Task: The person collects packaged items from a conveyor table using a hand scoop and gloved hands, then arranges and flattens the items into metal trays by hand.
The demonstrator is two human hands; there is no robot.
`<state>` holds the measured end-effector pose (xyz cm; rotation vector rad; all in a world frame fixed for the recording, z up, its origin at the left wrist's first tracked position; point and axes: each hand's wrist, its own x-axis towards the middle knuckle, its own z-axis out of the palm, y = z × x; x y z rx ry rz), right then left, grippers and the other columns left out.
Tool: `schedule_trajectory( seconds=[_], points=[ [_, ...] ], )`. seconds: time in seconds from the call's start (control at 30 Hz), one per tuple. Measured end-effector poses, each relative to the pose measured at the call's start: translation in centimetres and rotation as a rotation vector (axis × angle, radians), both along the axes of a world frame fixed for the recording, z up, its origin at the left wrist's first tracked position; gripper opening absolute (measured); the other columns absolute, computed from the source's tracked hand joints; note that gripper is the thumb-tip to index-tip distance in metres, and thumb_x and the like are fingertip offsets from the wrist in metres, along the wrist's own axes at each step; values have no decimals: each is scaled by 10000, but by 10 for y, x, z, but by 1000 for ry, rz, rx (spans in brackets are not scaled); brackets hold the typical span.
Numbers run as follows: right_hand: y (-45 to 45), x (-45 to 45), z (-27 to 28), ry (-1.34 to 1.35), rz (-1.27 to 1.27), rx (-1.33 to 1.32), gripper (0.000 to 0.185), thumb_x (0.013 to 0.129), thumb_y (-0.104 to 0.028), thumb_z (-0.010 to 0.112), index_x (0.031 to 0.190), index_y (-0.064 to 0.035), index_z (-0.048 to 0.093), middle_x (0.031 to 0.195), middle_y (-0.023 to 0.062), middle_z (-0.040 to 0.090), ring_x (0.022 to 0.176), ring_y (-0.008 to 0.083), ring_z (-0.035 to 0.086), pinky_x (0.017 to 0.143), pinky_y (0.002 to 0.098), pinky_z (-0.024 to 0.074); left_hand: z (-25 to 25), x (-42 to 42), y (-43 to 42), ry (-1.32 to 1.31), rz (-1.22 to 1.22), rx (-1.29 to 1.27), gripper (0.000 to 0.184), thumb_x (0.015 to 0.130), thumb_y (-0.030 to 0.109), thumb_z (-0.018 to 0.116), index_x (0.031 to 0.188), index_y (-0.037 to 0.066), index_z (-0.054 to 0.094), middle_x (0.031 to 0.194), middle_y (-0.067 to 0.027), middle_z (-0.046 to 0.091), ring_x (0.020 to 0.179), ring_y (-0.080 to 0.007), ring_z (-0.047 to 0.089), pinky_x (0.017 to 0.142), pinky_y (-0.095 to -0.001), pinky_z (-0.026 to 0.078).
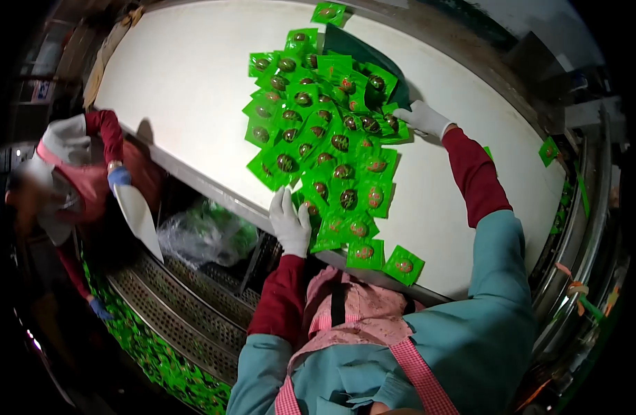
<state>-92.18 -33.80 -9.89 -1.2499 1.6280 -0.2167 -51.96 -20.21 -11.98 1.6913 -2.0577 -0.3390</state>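
Note:
A loose heap of small bright green packets [305, 131], each with a dark round item showing through, spreads over the white table [193, 83]. Behind the heap a dark green basin [366, 52] lies tipped, with packets at its mouth. My right hand [423, 120], in a white glove, is closed at the basin's near end; its fingertips are partly hidden among the packets. At the table's front edge, my left hand [290, 223], also white-gloved, rests against the lower left of the heap, fingers stretched and apart.
A co-worker [76, 166] on the left holds a white scoop-like sheet [137, 214]. Below stand perforated metal steps [173, 304], a mass of green packets [159, 366] and a clear plastic bag [207, 235]. Single packets [404, 264] lie near the table's edges; metal rails [587, 207] run along the right.

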Motion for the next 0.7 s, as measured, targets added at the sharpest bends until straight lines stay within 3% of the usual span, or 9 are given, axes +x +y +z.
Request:
schedule_trajectory(
  seconds=[0.07,0.13,0.2,0.27,0.4,0.53,0.57,0.63,0.7],
  points=[
    [12,25,-22,139,130,-164,530,921,-433,569,969,90,642,718,192,631,754,283,644,714,396,498,-10,3,-1,26,23,-38,547,890,235,621,1332,-49,469,1353,-245,464,1251,-420,438,1063,-485,356],
    [41,59,13,-44,93,-237,508,931,-411,550,1030,81,631,785,247,634,795,351,647,747,432,498,-15,7,0,41,24,-76,608,884,277,633,1361,-40,429,1404,-246,417,1287,-440,391,1085,-514,326],
    [58,79,6,224,278,-338,441,924,-375,563,1023,53,592,853,279,653,842,413,651,731,475,524,-14,11,-3,39,18,-112,647,877,299,644,1381,-32,408,1417,-241,405,1293,-451,380,1095,-524,312],
    [88,97,3,492,349,-345,388,908,-327,577,1042,36,576,827,250,670,801,416,664,699,486,538,-13,18,-3,53,29,-136,662,873,303,650,1389,-29,400,1421,-240,401,1297,-451,377,1098,-525,307],
    [151,109,35,738,414,-429,430,857,-216,601,1214,12,528,729,177,675,652,360,677,607,466,551,-21,20,-7,209,38,-222,698,865,315,665,1407,-25,383,1424,-238,397,1303,-442,373,1101,-522,299],
    [216,106,72,696,373,-319,368,848,-205,598,1178,-57,527,745,197,667,651,387,662,603,486,539,-6,22,-33,393,177,-294,706,864,326,670,1420,-4,385,1407,-227,411,1288,-405,385,1089,-501,303],
    [232,95,75,628,271,-294,324,848,-201,583,1133,-57,529,780,218,669,686,413,654,626,497,528,7,17,-47,380,149,-290,701,858,337,677,1415,13,401,1405,-220,417,1286,-399,389,1086,-496,306],
    [261,80,106,509,46,-300,421,905,-332,579,1203,-39,522,731,198,655,672,384,661,638,479,518,17,16,-79,358,66,-236,693,836,372,702,1401,61,447,1397,-202,442,1285,-379,403,1077,-490,322],
    [288,59,124,445,-216,-237,512,927,-425,579,1262,-44,511,690,157,644,592,315,643,569,425,506,4,20,-107,213,-35,73,716,846,528,638,1421,141,458,1456,-162,426,1336,-372,378,1089,-499,324]
  ],
)
